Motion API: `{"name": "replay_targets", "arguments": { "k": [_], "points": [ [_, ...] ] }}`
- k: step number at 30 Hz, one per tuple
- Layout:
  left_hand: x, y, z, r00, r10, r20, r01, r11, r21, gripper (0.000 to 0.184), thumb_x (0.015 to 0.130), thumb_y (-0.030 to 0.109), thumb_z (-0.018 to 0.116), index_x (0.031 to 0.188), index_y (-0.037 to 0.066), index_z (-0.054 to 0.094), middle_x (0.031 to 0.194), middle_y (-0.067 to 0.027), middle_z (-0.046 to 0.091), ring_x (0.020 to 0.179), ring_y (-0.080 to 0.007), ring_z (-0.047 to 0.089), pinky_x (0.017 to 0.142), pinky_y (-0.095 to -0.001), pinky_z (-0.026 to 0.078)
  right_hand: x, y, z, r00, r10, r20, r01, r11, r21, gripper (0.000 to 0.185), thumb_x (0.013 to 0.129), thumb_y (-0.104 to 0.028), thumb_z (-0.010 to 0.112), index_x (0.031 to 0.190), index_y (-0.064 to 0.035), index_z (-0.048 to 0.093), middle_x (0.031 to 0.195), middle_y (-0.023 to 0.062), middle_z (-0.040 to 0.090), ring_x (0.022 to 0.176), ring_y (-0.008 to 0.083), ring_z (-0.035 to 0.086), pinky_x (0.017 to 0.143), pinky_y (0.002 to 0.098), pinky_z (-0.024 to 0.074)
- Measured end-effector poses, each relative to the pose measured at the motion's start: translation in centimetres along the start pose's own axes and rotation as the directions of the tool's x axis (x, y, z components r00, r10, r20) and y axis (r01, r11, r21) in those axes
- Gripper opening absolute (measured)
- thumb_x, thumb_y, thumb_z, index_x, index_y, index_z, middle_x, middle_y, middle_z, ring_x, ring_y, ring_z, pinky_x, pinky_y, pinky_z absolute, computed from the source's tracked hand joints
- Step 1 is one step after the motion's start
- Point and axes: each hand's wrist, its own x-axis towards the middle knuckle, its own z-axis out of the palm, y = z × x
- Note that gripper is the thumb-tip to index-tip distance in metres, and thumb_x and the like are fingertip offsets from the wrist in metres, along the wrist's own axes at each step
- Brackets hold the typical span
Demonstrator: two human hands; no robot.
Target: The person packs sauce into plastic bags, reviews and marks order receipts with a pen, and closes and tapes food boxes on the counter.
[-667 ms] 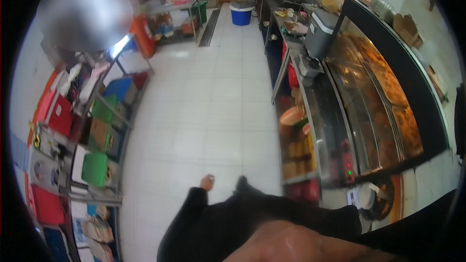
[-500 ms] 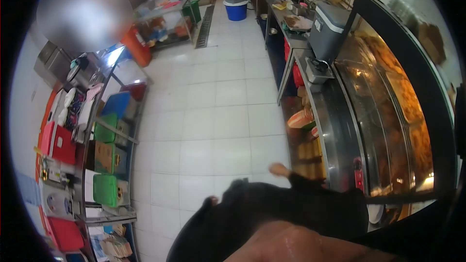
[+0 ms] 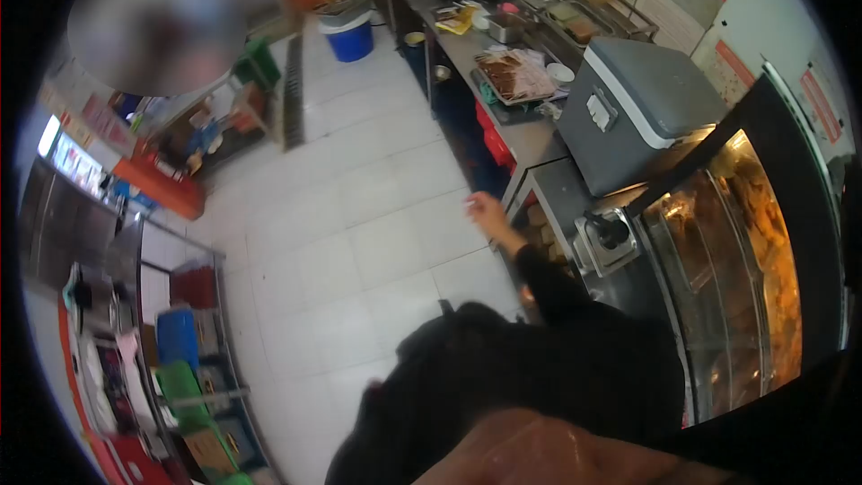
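Observation:
My right hand [image 3: 488, 216] reaches forward from a black sleeve [image 3: 552, 283], over the tiled floor beside the front corner of the steel counter. Its fingers are loosely bent and apart, slightly blurred, and nothing shows in them. Nearest to it are the counter's edge and the shelf below, where brown items [image 3: 540, 226] stand. Only a small blurred patch of my left hand [image 3: 373, 387] shows at the edge of my black clothing; its fingers are hidden. A steel container with a black-handled thing [image 3: 608, 235] stands on the counter to the right of my right hand.
To the right are a lit glass food warmer [image 3: 718, 305] and a grey cooler box [image 3: 628, 108]. Farther along the counter lies a food tray [image 3: 519, 76]. A blue bucket [image 3: 348, 40] stands ahead on the floor. Shelving with green bins [image 3: 184, 395] lines the left.
My view has turned to the right and come nearer the counter. My right hand has moved forward, farther out from my body. Less of my left hand shows.

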Motion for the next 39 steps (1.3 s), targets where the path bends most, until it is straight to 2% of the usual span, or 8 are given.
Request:
{"name": "replay_targets", "arguments": {
  "k": [5,9,16,20,25,27,36,39],
  "points": [
    [22.6,13.3,-31.6,0.751,0.324,-0.575,-0.404,0.915,-0.012,0.032,0.085,0.03,0.063,0.103,0.004,0.06,0.095,-0.0211,0.066,0.087,-0.0404,0.062,0.076,-0.0456,0.051,14.1,4.0,-14.8,0.875,0.027,-0.484,-0.211,0.92,-0.331,0.018,0.083,-0.005,0.058,0.1,-0.0059,0.063,0.081,0.0063,0.066,0.073,0.016,0.062,0.067,0.0295,0.0493],
    [32.1,28.2,-52.1,0.604,0.338,-0.722,-0.635,0.751,-0.179,0.026,0.087,0.019,0.063,0.111,0.01,0.062,0.072,-0.0086,0.065,0.068,-0.0204,0.063,0.063,-0.0332,0.051,25.3,2.8,-20.0,0.803,-0.031,-0.595,-0.163,0.949,-0.269,0.017,0.084,-0.005,0.058,0.1,-0.0061,0.063,0.085,0.0064,0.066,0.076,0.0157,0.062,0.07,0.0281,0.0485],
    [34.9,47.5,-65.1,0.734,0.317,-0.601,-0.675,0.439,-0.593,0.027,0.093,0.023,0.057,0.116,0.008,0.059,0.075,-0.0043,0.064,0.062,-0.0088,0.059,0.049,-0.0235,0.051,45.3,4.9,-20.8,0.751,-0.047,-0.659,-0.068,0.987,-0.148,0.015,0.084,-0.005,0.06,0.099,-0.0057,0.062,0.085,0.0037,0.066,0.075,0.0134,0.06,0.068,0.0263,0.0482],
    [42.9,61.2,-69.8,0.481,0.51,-0.713,-0.876,0.242,-0.417,0.019,0.092,0.019,0.058,0.102,0.005,0.066,0.082,-0.0043,0.067,0.077,-0.0132,0.064,0.062,-0.0263,0.053,56.9,4.8,-20.3,0.809,-0.034,-0.586,-0.069,0.986,-0.153,0.014,0.086,-0.006,0.06,0.1,-0.0053,0.063,0.085,0.0045,0.065,0.075,0.0116,0.059,0.068,0.0254,0.0473],
    [51.2,85.9,-75.5,0.369,0.829,-0.419,-0.925,0.369,-0.086,0.026,0.078,0.024,0.073,0.091,0.003,0.066,0.076,-0.0119,0.068,0.069,-0.0302,0.064,0.067,-0.0383,0.05,66.6,1.3,-16.9,0.705,0.029,-0.709,0.045,0.995,0.085,0.013,0.091,-0.008,0.06,0.101,-0.0009,0.062,0.089,0.0004,0.061,0.081,0.008,0.057,0.072,0.0228,0.0462],
    [56.4,90.0,-74.2,0.027,0.869,-0.494,-0.966,0.149,0.21,0.025,0.08,0.027,0.068,0.086,0.003,0.067,0.073,-0.0135,0.065,0.071,-0.0348,0.062,0.068,-0.0446,0.049,68.0,2.1,-15.4,0.656,0.169,-0.735,-0.052,0.982,0.18,0.015,0.091,-0.011,0.061,0.101,-0.0006,0.062,0.091,0.0016,0.061,0.083,0.0086,0.057,0.074,0.023,0.0467],
    [61.8,93.4,-78.5,0.061,0.988,0.142,-0.998,0.058,0.028,0.025,0.084,0.026,0.061,0.081,0.003,0.068,0.075,-0.0145,0.066,0.07,-0.032,0.063,0.066,-0.0434,0.049,73.6,2.5,-13.0,0.4,0.439,-0.805,-0.423,0.867,0.263,0.017,0.09,-0.012,0.062,0.104,-0.0016,0.061,0.088,0.0031,0.064,0.082,0.0099,0.06,0.075,0.024,0.0468],
    [62.0,91.4,-80.0,0.177,0.936,0.303,-0.782,0.321,-0.534,0.023,0.081,0.023,0.07,0.083,0.001,0.07,0.071,-0.0111,0.067,0.06,-0.0193,0.062,0.058,-0.0332,0.049,74.5,3.6,-10.4,0.245,0.477,-0.844,-0.397,0.843,0.362,0.018,0.09,-0.012,0.062,0.104,-0.0012,0.061,0.088,0.0036,0.064,0.082,0.0103,0.06,0.075,0.024,0.0469]
  ]
}}
